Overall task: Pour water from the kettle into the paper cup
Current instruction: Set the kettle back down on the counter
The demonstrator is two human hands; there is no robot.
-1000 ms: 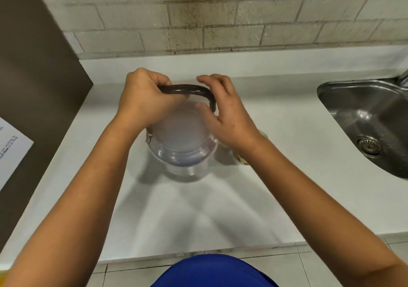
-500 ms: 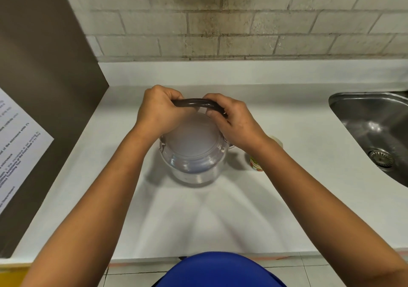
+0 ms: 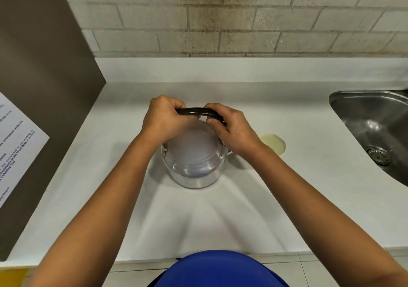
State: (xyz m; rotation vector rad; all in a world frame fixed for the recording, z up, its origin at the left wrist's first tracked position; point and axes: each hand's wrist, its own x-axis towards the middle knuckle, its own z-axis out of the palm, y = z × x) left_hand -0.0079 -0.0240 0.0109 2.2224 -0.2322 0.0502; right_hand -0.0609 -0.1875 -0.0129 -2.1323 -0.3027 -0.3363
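the only writing is on a white printed notice stuck to the brown panel at the left. its black lines run slanted and are mostly too blurred and cut off to read; fragments that come through are "microwave", "is not working" and "front desk". nothing else in view carries any legible text, label or number.

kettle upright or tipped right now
Upright: the kettle sits flat on the counter, both hands on its handle, not tilted toward the paper cup.
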